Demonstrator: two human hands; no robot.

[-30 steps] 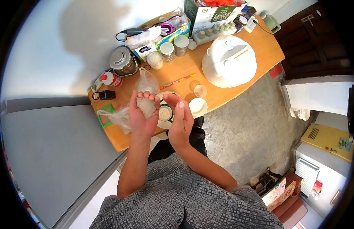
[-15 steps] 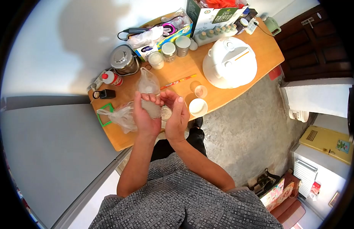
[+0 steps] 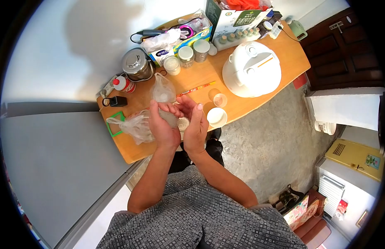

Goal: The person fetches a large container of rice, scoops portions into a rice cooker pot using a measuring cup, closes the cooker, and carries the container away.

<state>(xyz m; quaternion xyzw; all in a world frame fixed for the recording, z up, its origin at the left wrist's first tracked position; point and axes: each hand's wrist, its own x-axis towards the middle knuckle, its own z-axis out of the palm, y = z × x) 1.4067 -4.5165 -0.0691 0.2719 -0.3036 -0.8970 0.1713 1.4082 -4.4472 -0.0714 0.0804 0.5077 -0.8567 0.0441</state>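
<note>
My left hand [image 3: 164, 129] is cupped around a greyish, semi-translucent lump [image 3: 169, 119], its fingers curled over the top. Only part of the lump shows between palm and fingers, and I cannot make out its exact kind. Facing it, my right hand [image 3: 195, 129] is curved with the thumb raised apart and nothing visible in it. Its fingertips are close to those of my left hand; whether they touch is unclear. Below and between the hands stands a small cup with pale contents [image 3: 183, 123], partly hidden. A knotted clear plastic bag [image 3: 138, 128] lies left of my left hand.
On the wooden table [image 3: 167, 85] are another plastic bag [image 3: 163, 89], an orange stick packet [image 3: 196, 89], a white tub [image 3: 217, 117], a clear cup [image 3: 220, 100] and a white appliance [image 3: 251, 70]. Lidded jars [image 3: 186, 57] and a steel pot [image 3: 137, 65] line the wall side.
My left hand has turned inward, so less of the grey lump shows. The hands have come slightly closer together. The whole view has shifted a little.
</note>
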